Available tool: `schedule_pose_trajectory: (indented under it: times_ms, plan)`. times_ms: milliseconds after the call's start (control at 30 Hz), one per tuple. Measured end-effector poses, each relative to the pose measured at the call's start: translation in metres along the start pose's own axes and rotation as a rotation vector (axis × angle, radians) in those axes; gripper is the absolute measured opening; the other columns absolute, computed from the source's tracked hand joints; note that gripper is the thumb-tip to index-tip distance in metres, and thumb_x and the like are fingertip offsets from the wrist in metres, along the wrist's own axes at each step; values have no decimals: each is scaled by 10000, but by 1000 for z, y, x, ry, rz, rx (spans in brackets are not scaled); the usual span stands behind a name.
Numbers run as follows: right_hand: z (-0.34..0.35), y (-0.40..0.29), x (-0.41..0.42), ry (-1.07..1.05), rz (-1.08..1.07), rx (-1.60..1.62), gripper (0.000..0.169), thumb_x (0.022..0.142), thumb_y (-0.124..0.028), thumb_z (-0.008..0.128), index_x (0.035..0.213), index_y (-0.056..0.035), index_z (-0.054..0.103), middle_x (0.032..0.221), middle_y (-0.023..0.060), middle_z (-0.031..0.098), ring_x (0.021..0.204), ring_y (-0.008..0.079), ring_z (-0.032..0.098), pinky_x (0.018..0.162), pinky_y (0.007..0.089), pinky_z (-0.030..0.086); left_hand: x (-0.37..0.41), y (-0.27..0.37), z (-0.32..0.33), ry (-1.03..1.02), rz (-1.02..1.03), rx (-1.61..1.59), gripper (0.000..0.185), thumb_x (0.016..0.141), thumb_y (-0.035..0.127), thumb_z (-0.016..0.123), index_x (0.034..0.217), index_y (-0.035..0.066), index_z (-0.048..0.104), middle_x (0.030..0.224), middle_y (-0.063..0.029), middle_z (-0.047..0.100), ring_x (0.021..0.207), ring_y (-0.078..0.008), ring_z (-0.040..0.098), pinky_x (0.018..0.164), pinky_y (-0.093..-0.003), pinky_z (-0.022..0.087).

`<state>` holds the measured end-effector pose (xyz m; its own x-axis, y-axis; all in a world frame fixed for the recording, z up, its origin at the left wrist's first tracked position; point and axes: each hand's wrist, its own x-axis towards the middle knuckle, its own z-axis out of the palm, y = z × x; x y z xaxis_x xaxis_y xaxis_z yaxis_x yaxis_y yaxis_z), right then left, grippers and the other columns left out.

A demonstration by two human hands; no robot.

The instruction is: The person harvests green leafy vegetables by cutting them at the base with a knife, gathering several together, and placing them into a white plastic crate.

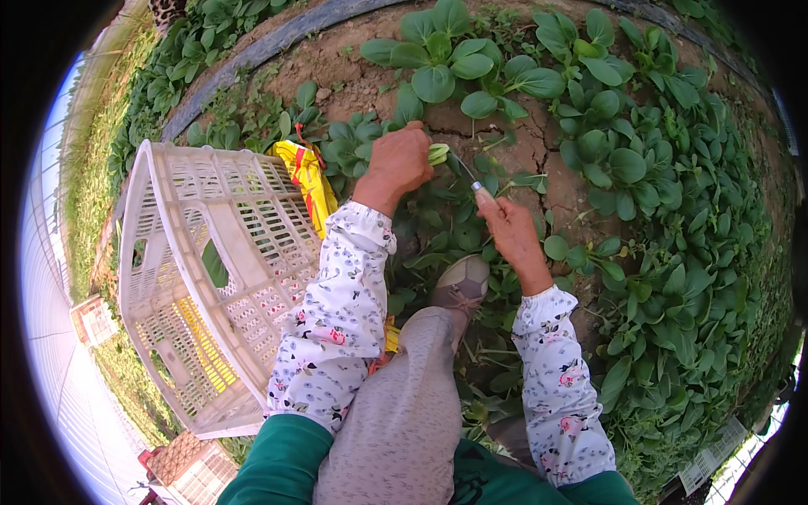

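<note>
My left hand (398, 158) grips a leafy green plant that looks like bok choy; its pale stem end (438, 153) sticks out on the right, and most of it is hidden by the fist. In my right hand (512, 230) is a small sickle with a wooden handle (485, 194), a metal collar and a thin curved blade (464, 166). The blade's tip lies close to the stem end, above the soil. Beyond my left hand, several rooted bok choy plants (435, 57) grow from cracked brown soil (543, 183).
A white slatted plastic crate (208, 252) stands at my left, with a yellow plastic bag (308, 183) along its far side. My shoe (464, 284) rests among low greens. Dense leafy plants (682, 303) fill the right. A dark hose or strip (252, 57) borders the bed.
</note>
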<state>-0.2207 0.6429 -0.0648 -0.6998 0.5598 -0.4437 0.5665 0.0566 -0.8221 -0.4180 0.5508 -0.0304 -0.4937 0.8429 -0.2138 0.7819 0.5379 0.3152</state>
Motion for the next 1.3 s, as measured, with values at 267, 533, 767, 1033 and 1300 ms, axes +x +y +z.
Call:
schedule_pose_trajectory:
  times_ms: [267,533,767,1033,1300]
  plan:
    - [42,-1,15,118,-66,8,422,817,-397,567,808,24,595,682,207,568,667,377,559,603,401,426,-7,-64,0,-101,-249,-97,468,594,254,725,1007,52,638,1050,-165,591,915,-298,588,796,-377,452]
    - [53,13,30,16,96,197,435,840,-405,570,842,27,617,589,-1,500,548,95,442,528,265,367,-10,-74,6,-111,-322,-163,398,604,242,726,941,41,656,797,-169,641,779,-297,618,726,-367,468]
    - [67,25,33,147,-51,84,481,824,-463,568,719,5,605,553,4,466,507,96,439,495,260,356,-11,-75,10,-113,-311,-153,395,598,239,725,937,45,660,804,-171,640,781,-298,618,729,-365,469]
    - [57,3,33,-136,363,393,518,791,-537,566,711,-25,577,488,-13,403,372,81,326,355,252,235,-15,-67,1,-104,-270,-161,393,600,222,724,941,41,654,793,-177,635,766,-307,613,721,-363,467]
    - [11,12,-10,-184,298,631,371,850,-419,570,862,-48,572,616,-30,461,383,24,307,355,183,224,-22,-62,-47,-306,-189,-648,350,638,122,728,951,-8,641,812,-73,648,725,-117,575,675,-282,458]
